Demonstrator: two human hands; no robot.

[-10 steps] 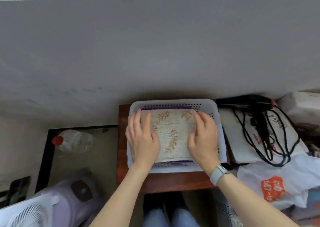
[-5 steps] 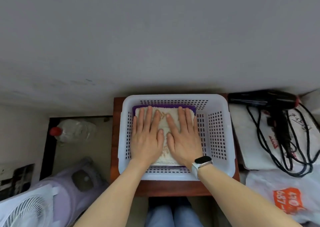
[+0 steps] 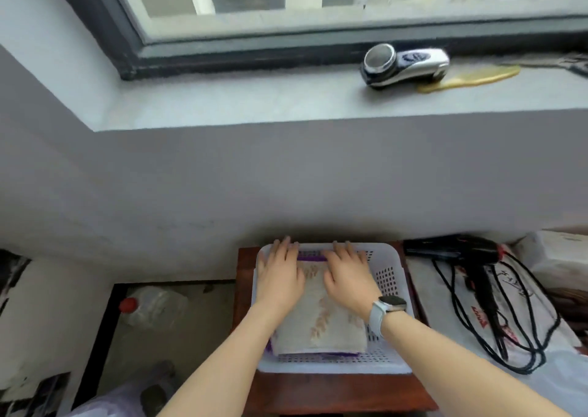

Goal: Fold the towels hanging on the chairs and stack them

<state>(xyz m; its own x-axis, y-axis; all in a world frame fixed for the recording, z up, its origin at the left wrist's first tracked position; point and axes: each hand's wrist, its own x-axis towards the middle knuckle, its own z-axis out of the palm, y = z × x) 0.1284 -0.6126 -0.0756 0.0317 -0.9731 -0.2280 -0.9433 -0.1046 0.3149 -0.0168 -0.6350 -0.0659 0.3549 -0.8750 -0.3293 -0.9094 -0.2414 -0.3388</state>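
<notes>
grey plastered wall with a window sill (image 3: 222, 104) above, rising behind the white perforated plastic basket (image 3: 391, 276), which serves here as the landmark. the basket stands on a dark red-brown wooden stool (image 3: 343, 391) pushed against the foot of that wall. right of the basket lie white printed plastic bags (image 3: 451, 314), and on them a black hair dryer with a looped black cord (image 3: 458, 251). left of the basket and lower, near the floor, lies a clear plastic bottle with a red cap (image 3: 149, 308). inside the basket, a folded beige terry towel with a tan leaf pattern (image 3: 321, 321) lies flat on top of a folded purple towel (image 3: 313, 258), of which only the far and near edges show. the left hand (image 3: 278, 276) rests on the far left part of the beige towel, fingers straight and together, the tips reaching the basket's far rim; the right hand (image 3: 348, 276), with a pale-strapped smartwatch (image 3: 386, 306) on its wrist, lies flat beside it, fingers likewise extended; neither hand grips anything, both press palm-down. well above the basket, on the sill, sit a silver and black electric shaver (image 3: 404, 64) and a yellow comb (image 3: 471, 79). judged from its pile and sag, the towel is light, soft and limp, not slippery or fragile; it will keep its fold only if supported, so it is best lifted with flat hands under two opposite folded edges rather than pinched at one corner.
</notes>
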